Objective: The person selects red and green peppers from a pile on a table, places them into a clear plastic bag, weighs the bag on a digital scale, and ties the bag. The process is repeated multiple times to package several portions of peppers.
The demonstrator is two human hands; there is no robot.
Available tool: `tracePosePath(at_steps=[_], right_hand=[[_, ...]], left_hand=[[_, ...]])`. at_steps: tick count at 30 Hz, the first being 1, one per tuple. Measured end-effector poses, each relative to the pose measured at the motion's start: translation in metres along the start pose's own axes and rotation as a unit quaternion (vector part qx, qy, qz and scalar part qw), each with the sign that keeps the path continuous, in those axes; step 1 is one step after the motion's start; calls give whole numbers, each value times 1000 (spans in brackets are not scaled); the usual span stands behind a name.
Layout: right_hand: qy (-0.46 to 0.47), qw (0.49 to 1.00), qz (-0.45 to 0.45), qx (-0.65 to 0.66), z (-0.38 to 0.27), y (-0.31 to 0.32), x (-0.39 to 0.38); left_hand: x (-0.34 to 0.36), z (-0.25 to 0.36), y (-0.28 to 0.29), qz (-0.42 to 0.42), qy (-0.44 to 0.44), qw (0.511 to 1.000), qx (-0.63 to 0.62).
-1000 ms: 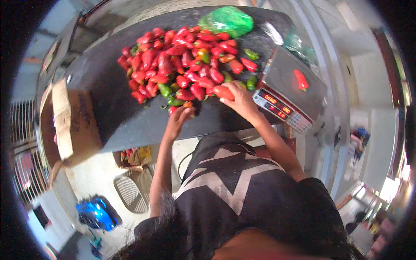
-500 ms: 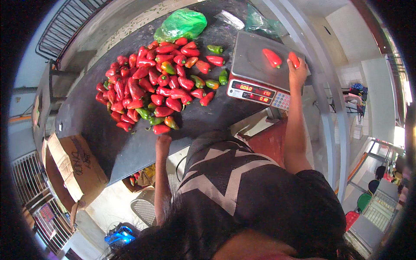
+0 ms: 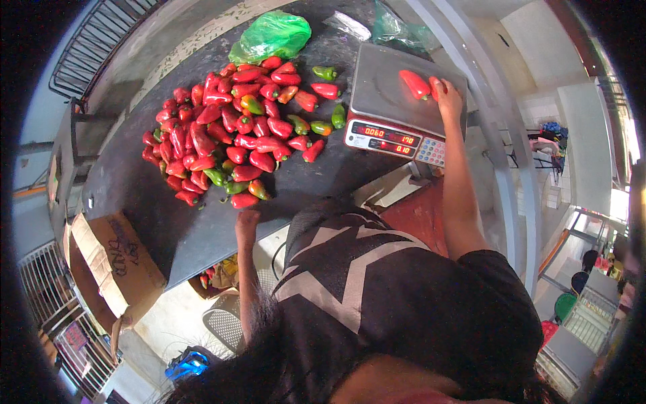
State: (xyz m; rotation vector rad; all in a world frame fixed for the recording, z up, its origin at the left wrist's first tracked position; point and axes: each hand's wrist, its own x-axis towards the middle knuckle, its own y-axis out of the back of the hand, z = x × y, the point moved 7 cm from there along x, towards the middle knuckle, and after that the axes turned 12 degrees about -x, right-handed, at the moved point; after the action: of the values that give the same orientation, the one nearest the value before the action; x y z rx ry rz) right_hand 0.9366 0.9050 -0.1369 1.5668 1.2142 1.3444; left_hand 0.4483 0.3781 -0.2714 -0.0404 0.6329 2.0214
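Observation:
On the grey plate of a digital scale [image 3: 377, 87] at the right lies a red pepper [image 3: 414, 85]. My right hand [image 3: 449, 104] reaches over the plate, fingers closed round a second red pepper [image 3: 433, 86] right beside the first. Much of that held pepper is hidden by the fingers. My left hand [image 3: 247, 219] is at the table's near edge, just below a red pepper [image 3: 243, 200] on the pile's near side. Its fingers do not show clearly. The big pile of peppers [image 3: 202, 138] is mostly red, with several green or part-green ones.
A green plastic bag [image 3: 272, 37] sits behind the pile on the dark table [image 3: 195, 236]. Clear plastic bags [image 3: 397, 30] lie at the back near the scale. Below the table's left end stands an open cardboard box [image 3: 124, 262]. Grey metal posts [image 3: 501, 155] rise beyond the scale.
My right hand has moved left over the scale, bringing its pepper close beside the other one. My left hand has stayed by the table edge. The whole view has shifted slightly.

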Motion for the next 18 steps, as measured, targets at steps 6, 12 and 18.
tracePosePath(at_steps=[6,12,18], right_hand=[[-37,987,-83,129,10,3,7],[-40,981,-78,172,28,-4,10],[-32,982,-54,177,35,7,11]], left_hand=[[6,-9,0,-4,-6,1000,19],[8,-20,2,-3,57,998,28],[5,-6,3,15,50,999,6]])
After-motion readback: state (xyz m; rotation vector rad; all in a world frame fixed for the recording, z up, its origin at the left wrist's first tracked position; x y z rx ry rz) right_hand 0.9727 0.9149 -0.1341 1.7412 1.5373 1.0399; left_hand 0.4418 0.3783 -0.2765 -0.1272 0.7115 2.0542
